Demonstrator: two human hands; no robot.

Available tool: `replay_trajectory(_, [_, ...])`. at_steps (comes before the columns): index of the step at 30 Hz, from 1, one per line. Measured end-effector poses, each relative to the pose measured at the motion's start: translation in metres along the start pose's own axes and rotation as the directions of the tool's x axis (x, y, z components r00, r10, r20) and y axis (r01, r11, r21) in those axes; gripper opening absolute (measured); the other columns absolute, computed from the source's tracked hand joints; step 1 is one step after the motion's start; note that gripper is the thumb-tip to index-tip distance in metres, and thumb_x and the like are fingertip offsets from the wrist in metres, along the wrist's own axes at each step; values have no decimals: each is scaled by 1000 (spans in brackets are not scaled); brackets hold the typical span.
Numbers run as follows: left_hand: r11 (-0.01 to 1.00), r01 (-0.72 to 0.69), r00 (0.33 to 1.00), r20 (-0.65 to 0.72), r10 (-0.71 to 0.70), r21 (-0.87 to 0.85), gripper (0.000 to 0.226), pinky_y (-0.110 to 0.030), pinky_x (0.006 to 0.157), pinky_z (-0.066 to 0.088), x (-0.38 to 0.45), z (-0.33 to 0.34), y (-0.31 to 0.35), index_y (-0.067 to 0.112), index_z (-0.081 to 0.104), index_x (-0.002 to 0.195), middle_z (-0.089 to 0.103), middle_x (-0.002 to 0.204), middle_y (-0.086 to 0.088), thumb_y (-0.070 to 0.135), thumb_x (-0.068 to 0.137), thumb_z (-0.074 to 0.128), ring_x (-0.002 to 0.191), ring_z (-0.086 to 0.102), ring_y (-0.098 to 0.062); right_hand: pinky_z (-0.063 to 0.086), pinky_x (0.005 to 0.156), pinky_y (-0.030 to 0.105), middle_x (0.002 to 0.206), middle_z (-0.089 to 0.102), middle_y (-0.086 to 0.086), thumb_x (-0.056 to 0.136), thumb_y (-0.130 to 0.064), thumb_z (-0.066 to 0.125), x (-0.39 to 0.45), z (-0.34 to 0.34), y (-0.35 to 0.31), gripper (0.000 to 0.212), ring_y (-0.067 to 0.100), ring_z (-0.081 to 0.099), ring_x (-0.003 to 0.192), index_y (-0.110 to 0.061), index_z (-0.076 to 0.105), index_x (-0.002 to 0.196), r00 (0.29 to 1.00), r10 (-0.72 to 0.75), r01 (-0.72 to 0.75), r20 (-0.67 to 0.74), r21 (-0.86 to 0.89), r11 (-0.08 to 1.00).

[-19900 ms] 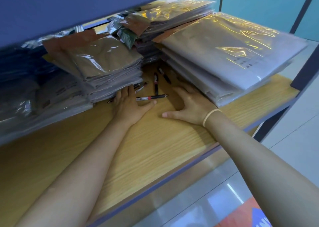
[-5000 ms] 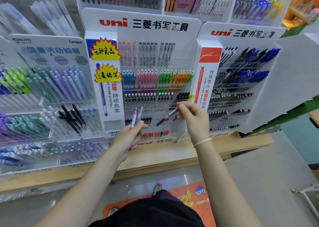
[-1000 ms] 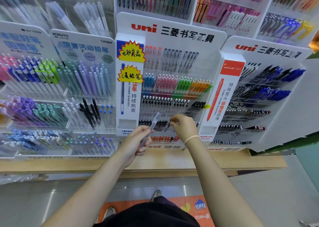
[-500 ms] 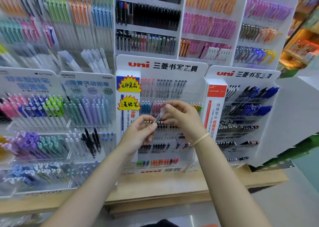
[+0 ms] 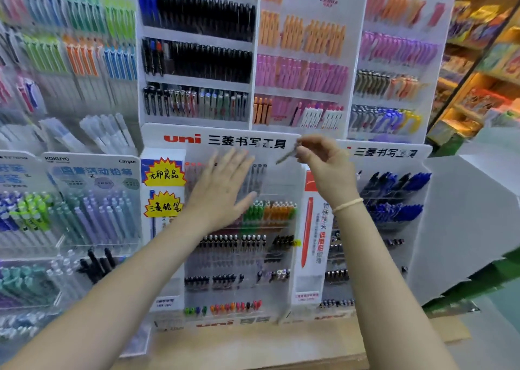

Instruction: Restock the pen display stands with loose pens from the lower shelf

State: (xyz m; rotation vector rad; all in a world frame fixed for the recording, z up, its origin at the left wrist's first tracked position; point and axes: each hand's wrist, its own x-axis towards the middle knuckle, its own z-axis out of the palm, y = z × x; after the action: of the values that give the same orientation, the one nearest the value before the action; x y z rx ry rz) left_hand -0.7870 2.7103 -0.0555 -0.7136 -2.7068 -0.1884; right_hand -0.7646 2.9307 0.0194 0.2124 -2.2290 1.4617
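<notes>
Single head-worn camera, close range, faces forward and slightly downward at the pen display stand (image 5: pixel 239 229) above the counter (image 5: pixel 253 347).

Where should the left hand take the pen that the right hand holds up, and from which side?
Grip the free lower end of the pen, coming from the left. It slants down-left from the right hand, which pinches its upper end; the open left hand is beside it.

left hand (image 5: pixel 222 183) hides top-row pens (image 5: pixel 257 175); surroundings blurred.
</notes>
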Motion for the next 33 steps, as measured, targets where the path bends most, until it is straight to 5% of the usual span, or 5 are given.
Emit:
replay_trajectory(3, [997,-11,1000,-3,11,73,84,-42,123,-11,4,9,1,19,4,161,3,169,-2,68,93,8,155,-2,-18,58,82,30,85,71,4,93,-6,66,12,12,13,12,18,71,82,-7,70,104,991,2,11,133,-100,995])
replay_trajectory(8, [994,-25,998,-57,31,102,79,-46,121,11,5,15,-2,15,23,159,29,163,-6,64,97,22,151,24,-23,54,64,20,78,68,-1,94,-8,65,21,27,24,12,12,65,62,-7,68,105,959,63,-3,276,-213,977])
replay_trajectory(11, [993,-34,996,-74,42,112,78,-47,118,15,5,18,-4,13,27,158,35,160,-8,62,98,25,147,30,-24,53,52,28,84,69,4,92,-11,67,18,32,29,8,18,59,48,-9,66,100,962,76,-18,263,-217,976])
replay_trajectory(15, [992,-33,995,-87,44,126,77,-49,117,22,5,20,-5,12,30,157,40,157,-9,61,97,26,145,35,-26,42,54,14,91,70,2,90,-17,71,16,29,34,11,-6,55,50,-11,69,100,979,41,4,201,-220,975])
replay_trajectory(33, [972,-60,997,-29,69,229,80,-50,121,9,6,17,-7,11,23,159,37,159,-11,62,97,24,147,33,-27,43,46,7,96,72,8,90,-18,72,13,40,36,12,-4,54,52,-8,67,95,973,86,-14,215,-315,949])
